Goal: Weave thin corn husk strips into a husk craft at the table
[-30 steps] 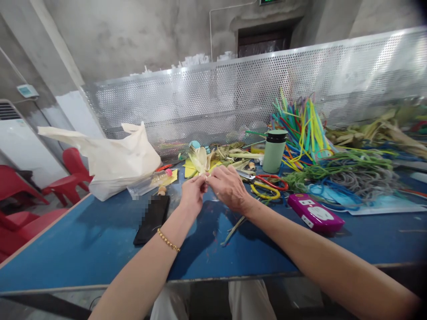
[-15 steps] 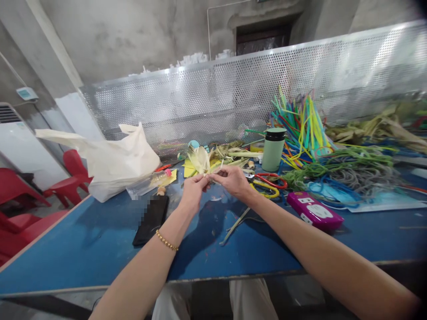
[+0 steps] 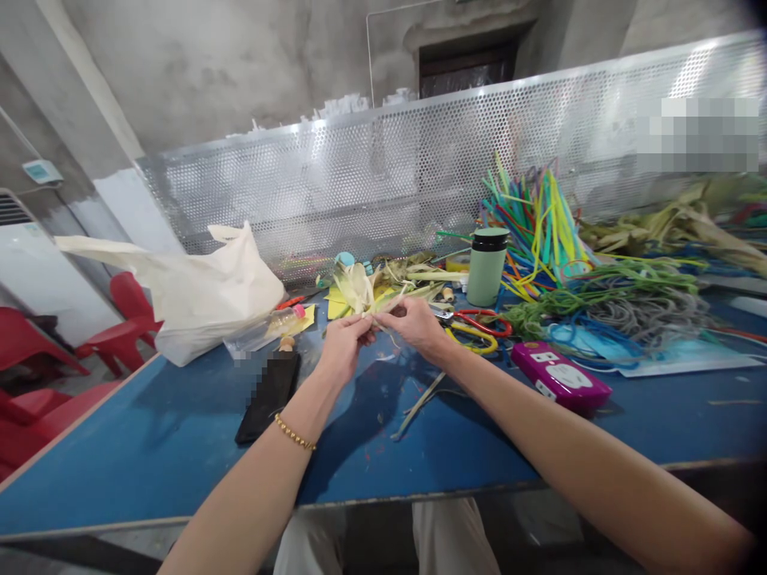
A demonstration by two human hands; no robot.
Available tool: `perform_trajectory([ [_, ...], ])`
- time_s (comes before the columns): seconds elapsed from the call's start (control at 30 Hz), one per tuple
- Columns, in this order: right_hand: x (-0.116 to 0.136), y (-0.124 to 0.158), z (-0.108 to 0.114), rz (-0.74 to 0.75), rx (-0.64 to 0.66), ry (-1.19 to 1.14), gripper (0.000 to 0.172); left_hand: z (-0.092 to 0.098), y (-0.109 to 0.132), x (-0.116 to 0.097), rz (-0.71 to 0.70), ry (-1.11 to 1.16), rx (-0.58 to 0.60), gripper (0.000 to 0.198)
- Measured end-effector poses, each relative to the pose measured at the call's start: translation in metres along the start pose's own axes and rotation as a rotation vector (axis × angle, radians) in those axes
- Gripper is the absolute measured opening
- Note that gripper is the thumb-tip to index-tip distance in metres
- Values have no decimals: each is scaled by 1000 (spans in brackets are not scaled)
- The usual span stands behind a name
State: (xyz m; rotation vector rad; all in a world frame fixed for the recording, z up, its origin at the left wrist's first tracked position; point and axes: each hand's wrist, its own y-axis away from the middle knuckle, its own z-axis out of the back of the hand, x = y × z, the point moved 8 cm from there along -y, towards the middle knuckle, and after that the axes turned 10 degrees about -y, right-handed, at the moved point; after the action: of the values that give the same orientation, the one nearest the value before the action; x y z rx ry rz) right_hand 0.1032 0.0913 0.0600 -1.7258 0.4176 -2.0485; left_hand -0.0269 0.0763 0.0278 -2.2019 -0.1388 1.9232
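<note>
A pale bundle of dried corn husk (image 3: 358, 286) fans upward from the pinched fingers of my left hand (image 3: 346, 345). Close beside it, my right hand (image 3: 413, 323) pinches a thin husk strip (image 3: 394, 302) near the base of the bundle. My fingertips nearly meet and cover the spot where strip and bundle join. Scissors with red and yellow handles (image 3: 479, 329) lie just past my right wrist. On the table below my hands rests a loose dry strip (image 3: 418, 409).
A white plastic bag (image 3: 209, 295) and a black phone (image 3: 268, 398) lie left on the blue table (image 3: 197, 471). To the right are a green tumbler (image 3: 486, 270), a purple box (image 3: 560, 375), tangled cords (image 3: 635, 299) and colourful pipe cleaners (image 3: 539, 224). A perforated metal panel (image 3: 335, 184) stands behind.
The husk strip at my right fingers now shows more, with thin ends sticking out above and below them. Both hands stay in nearly the same place. The view has shifted slightly.
</note>
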Motion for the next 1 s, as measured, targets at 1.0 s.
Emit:
perform_trajectory([
  [1.0, -20, 2, -13, -218, 187, -268, 30, 2, -3, -6, -60, -341, 69, 29],
])
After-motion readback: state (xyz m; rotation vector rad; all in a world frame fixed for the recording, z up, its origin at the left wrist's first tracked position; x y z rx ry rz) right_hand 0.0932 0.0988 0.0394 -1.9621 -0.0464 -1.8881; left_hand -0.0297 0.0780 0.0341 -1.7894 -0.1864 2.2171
